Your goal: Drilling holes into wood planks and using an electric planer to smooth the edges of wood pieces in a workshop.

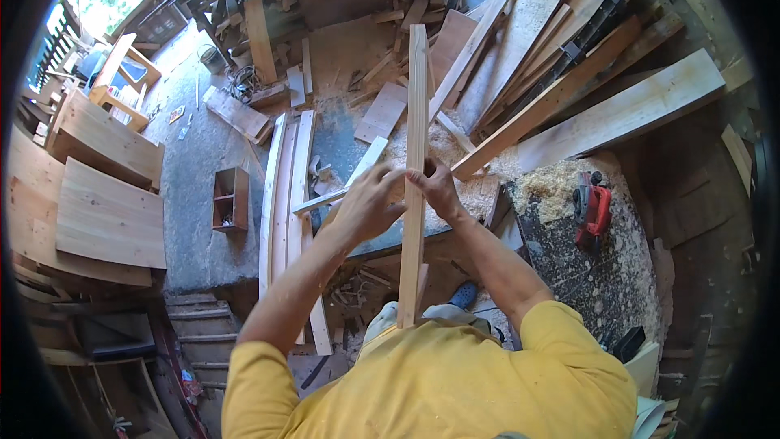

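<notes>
A long, pale wooden beam (415, 130) stretches away from my waist, its near end against my yellow shirt. My right hand (439, 190) grips the beam from its right side, thumb on the upper face and the other fingers partly hidden beyond the edge. On the left side, my left hand (372, 205) has thumb and index finger apart, with the index fingertip at the beam's left edge. Nothing shows inside that hand. Beneath it, a short light wood strip (322, 201) crosses toward several long boards (279, 195) lying side by side.
A red power tool (595, 210) rests on a shavings-strewn worktop (626, 284) at right. Long planks (626, 106) lean together at far right. An open wooden box (231, 199) sits at left, near stacked wide panels (110, 211). Offcuts (382, 111) and sawdust lie ahead.
</notes>
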Available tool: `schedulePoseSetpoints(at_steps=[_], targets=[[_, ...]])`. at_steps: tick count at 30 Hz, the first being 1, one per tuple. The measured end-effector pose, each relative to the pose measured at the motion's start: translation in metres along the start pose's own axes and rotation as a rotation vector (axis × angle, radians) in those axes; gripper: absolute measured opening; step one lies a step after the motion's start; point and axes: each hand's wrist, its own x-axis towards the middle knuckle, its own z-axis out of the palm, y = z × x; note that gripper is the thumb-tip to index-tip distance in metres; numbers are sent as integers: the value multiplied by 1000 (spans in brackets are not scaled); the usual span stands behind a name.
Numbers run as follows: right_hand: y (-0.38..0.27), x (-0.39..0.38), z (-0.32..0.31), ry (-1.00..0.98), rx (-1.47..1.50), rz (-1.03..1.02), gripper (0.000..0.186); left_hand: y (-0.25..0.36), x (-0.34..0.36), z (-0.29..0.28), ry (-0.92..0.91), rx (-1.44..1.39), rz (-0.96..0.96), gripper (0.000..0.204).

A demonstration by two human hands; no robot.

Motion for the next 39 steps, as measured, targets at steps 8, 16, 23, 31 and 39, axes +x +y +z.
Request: schedulePoseSetpoints(at_steps=[8,16,23,31,39], targets=[[-35,4,-91,-290,129,-48,43,27,170,34,-183,867,789,45],[23,-45,-302,446,-771,-375,51,21,173,62,-680,674,571,24],[60,-117,-532,676,-812,434,32,34,167,40,-652,497,229,32],[53,-146,-499,823,-222,507,15,52,172,7,-652,341,221,36],[-67,-344,-307,1184,-107,478,19,89,225,-7,-690,275,509,41]])
